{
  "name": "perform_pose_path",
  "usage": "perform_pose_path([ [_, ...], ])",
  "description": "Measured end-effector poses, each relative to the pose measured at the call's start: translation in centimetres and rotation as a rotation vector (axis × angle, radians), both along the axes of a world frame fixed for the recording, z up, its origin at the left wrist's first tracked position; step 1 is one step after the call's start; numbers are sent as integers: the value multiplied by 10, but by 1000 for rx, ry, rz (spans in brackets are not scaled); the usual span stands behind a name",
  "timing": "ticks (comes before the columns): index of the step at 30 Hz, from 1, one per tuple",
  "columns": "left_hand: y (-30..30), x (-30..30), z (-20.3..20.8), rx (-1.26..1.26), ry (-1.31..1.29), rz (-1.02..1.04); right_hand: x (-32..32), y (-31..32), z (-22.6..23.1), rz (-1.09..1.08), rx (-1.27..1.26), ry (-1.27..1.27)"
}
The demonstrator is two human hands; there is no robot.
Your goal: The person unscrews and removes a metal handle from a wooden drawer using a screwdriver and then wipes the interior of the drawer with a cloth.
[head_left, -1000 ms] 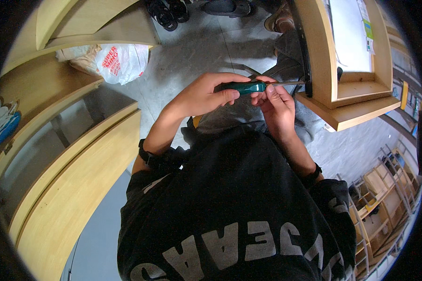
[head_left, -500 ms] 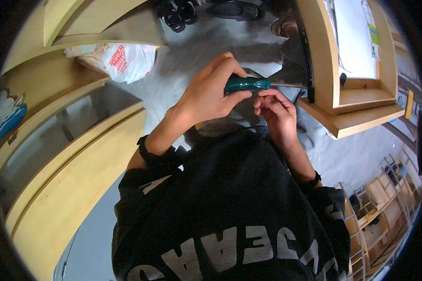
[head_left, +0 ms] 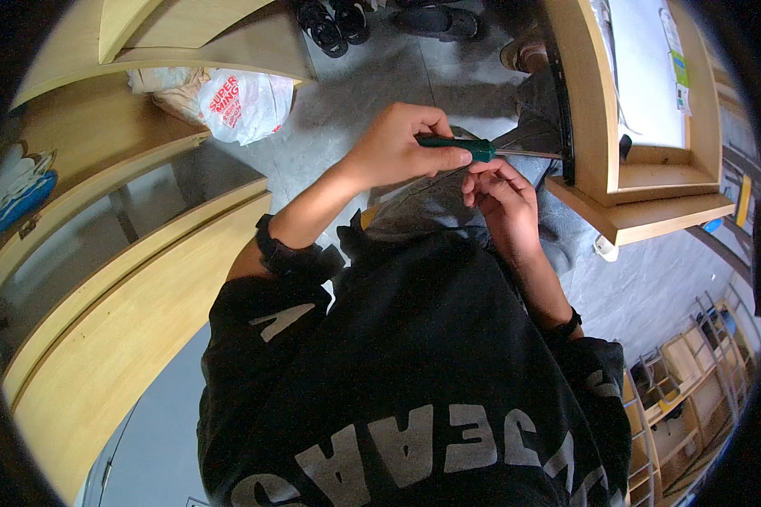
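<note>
A screwdriver [head_left: 479,150] with a dark green handle lies almost level in my left hand [head_left: 391,152], whose fingers and thumb are wrapped around the handle. Its thin metal shaft runs to the right and meets the black metal slide rail [head_left: 565,118] on the side of a wooden drawer [head_left: 610,101]. Just below the front of the handle is my right hand [head_left: 505,198]. Its fingers are curled together, the fingertips close to the collar; anything between them is hidden. I cannot see whether the screwdriver's tip sits in a screw.
On the left stand pale wooden cabinets [head_left: 144,296], with a white plastic bag [head_left: 243,106] on a shelf. Black shoes [head_left: 435,23] lie on the grey floor [head_left: 380,72] at the far side. Wooden shelving with metal rails [head_left: 685,372] stands at the lower right.
My left hand has rolled around the screwdriver handle and covers more of it, its thumb now along the handle's front. The whole view has shifted slightly. The right hand stays beside the collar.
</note>
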State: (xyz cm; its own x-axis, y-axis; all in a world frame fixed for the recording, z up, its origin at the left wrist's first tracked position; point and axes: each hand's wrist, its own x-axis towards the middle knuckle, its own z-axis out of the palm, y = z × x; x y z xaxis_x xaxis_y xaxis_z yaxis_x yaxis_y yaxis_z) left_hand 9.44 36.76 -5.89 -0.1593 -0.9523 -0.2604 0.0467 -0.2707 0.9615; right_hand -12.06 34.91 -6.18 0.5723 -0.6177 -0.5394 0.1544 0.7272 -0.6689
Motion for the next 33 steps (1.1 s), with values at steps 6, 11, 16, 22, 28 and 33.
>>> perform_pose_path([
  [6,-9,6,0,534,402,-120,21,-1,19,-112,-65,-35],
  [11,-7,1,12,491,311,-44,17,-13,-2,-48,-32,-213],
  [16,15,8,-13,-345,-217,105,25,-18,3,-89,-83,-141],
  [22,35,4,11,-297,-430,184,20,-15,1,-100,-89,-116],
  [28,34,-1,6,-9,-217,220,19,-22,11,-78,-58,-170],
  [33,21,2,13,621,228,194,14,-22,4,-120,-30,-250],
])
